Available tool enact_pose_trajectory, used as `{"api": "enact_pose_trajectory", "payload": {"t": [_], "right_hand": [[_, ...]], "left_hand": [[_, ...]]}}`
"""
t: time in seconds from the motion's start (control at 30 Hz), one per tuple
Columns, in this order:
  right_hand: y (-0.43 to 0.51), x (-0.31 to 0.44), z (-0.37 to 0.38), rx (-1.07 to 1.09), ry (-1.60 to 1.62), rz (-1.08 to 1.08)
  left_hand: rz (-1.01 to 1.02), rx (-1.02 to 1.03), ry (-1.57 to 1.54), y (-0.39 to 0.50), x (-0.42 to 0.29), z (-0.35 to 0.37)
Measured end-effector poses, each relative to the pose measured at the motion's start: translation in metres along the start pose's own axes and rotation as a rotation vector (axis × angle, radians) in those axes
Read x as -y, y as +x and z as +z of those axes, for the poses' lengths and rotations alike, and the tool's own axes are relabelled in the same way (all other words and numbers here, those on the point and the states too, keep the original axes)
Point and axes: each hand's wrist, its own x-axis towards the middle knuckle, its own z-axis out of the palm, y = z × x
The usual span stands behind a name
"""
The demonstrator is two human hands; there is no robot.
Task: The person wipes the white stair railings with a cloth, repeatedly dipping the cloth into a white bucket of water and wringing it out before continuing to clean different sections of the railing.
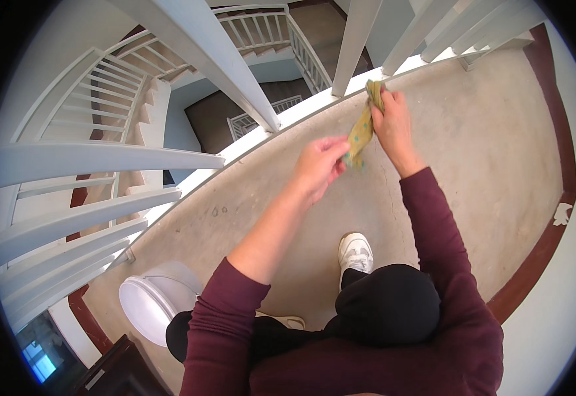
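Observation:
A yellow-green cloth with teal dots is stretched, bunched lengthwise, between my two hands near the foot of the railing. My left hand pinches its lower end, where a frayed-looking, blurred edge hangs down. Higher up, my right hand grips the other end, with a folded bit sticking out above the fingers. Just beyond that end runs the white bottom rail of the stair railing. The cloth is held above the concrete floor.
A white plastic bucket stands at my left beside the railing. White balusters rise in front, with a deep stairwell beyond. A dark red baseboard borders the wall at right. A dark brown door is at lower left.

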Motion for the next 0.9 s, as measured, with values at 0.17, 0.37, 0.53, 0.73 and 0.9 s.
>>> {"api": "enact_pose_trajectory", "payload": {"t": [0.17, 0.37, 0.53, 0.73, 0.9], "right_hand": [[0.044, 0.006, 0.003, 0.17, -0.446, 0.007], [0.03, -0.016, 0.008, 0.266, -0.406, -0.003], [-0.006, -0.033, 0.003, 0.201, -0.144, 0.233], [0.015, -0.028, -0.003, -0.016, -0.045, 0.016], [0.031, -0.011, 0.018, 0.046, 0.004, 0.118]], "left_hand": [[0.092, 0.023, 0.028, 0.028, -0.024, 0.025], [0.039, 0.042, 0.297, 0.043, -0.025, 0.028], [0.031, 0.032, 0.305, 0.04, -0.013, 0.024], [0.007, 0.012, 0.003, 0.036, -0.015, 0.034], [0.059, -0.061, -0.033, 0.038, -0.025, 0.024]]}}
